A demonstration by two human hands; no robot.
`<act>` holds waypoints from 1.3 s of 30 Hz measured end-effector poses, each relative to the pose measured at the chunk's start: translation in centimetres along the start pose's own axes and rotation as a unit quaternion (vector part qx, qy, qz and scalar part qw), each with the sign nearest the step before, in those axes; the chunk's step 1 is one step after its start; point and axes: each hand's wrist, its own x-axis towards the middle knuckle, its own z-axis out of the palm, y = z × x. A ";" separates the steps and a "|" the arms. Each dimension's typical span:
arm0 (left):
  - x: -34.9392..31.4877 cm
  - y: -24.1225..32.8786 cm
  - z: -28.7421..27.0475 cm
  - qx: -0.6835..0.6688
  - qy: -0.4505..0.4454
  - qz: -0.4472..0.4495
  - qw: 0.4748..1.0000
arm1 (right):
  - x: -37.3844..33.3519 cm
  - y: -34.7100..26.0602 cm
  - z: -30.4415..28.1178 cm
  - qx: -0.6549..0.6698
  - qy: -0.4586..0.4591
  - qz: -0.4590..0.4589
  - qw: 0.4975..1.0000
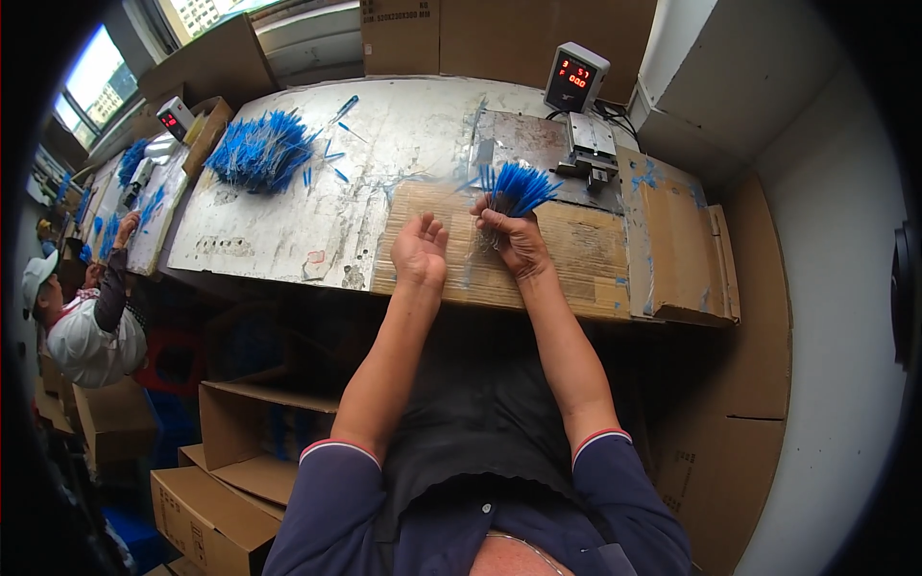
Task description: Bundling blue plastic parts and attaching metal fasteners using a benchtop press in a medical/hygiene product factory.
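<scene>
A fanned bundle of thin blue plastic sticks (520, 188) is gripped in my right hand (519, 245), over the cardboard sheet at the table's near edge. The blue ends point up and away, while pale, clear-looking ends hang below my fingers. My left hand (421, 252) is just left of it, palm up with the fingers loosely bent; I see nothing in it. The two hands do not touch. A large pile of the same blue sticks (257, 152) lies on the table to the left, with several loose ones beside it.
Under my hands is a flat cardboard sheet (432, 213) on a worn white table (288, 226). A metal fixture (590, 144) and a box with a red digital display (576, 77) stand at the back right. Far left, another person (91, 331) works at a bench. Cardboard boxes (216, 509) stand below.
</scene>
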 end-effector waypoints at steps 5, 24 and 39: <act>-2.9 -3.7 1.1 0.121 -0.041 0.038 0.991 | -0.2 0.1 -0.2 0.005 -0.002 -0.012 1.000; -3.7 -1.2 5.3 0.414 -0.345 0.173 0.824 | -0.8 0.4 -0.1 -0.147 -0.012 -0.042 0.988; -2.5 -1.2 5.5 0.484 -0.233 0.286 0.794 | -1.1 -0.9 0.4 -0.158 -0.135 -0.018 0.978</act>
